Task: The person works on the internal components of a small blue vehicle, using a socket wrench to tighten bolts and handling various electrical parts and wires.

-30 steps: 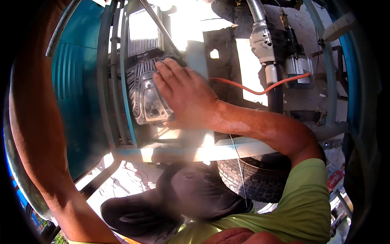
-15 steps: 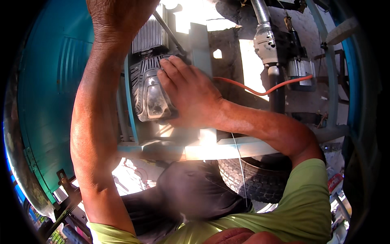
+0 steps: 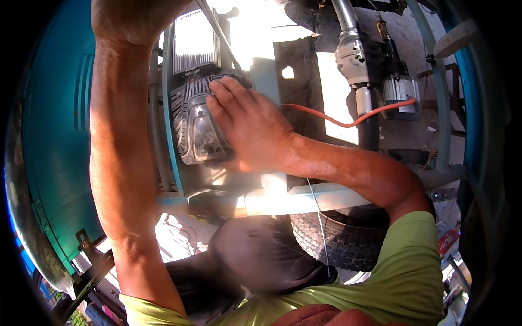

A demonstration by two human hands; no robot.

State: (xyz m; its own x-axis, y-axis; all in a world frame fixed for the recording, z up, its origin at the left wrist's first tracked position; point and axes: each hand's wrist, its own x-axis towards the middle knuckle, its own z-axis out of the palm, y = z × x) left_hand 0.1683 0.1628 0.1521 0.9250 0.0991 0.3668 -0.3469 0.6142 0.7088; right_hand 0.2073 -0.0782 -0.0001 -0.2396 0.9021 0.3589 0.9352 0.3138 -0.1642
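Observation:
My right hand (image 3: 253, 127) lies with its fingers stretched over a dusty black plastic cover (image 3: 202, 133) that has slotted vents and a raised middle. The fingertips rest on the slotted upper part, and the palm is at the cover's right side. At the top left, my left hand (image 3: 136, 19) reaches forward; its fingers are beyond the picture's upper edge. A slim dark rod (image 3: 217, 32) slants down from beside this hand toward the cover. Whether the hand holds the rod is hidden. A ribbed metal box (image 3: 194, 46) sits just beyond the cover, bright in sunlight.
Painted frame rails surround the parts, with a crossbar (image 3: 272, 202) nearest me. An orange cable (image 3: 348, 124) runs right toward a motor (image 3: 401, 98) beside an axle housing (image 3: 352, 58). A tyre (image 3: 337, 242) lies under the crossbar. A teal panel (image 3: 57, 146) stands at left.
My left hand and forearm have shifted left and a little forward, uncovering more of the ribbed box. The rod's upper end shows farther up. My right hand stays on the cover.

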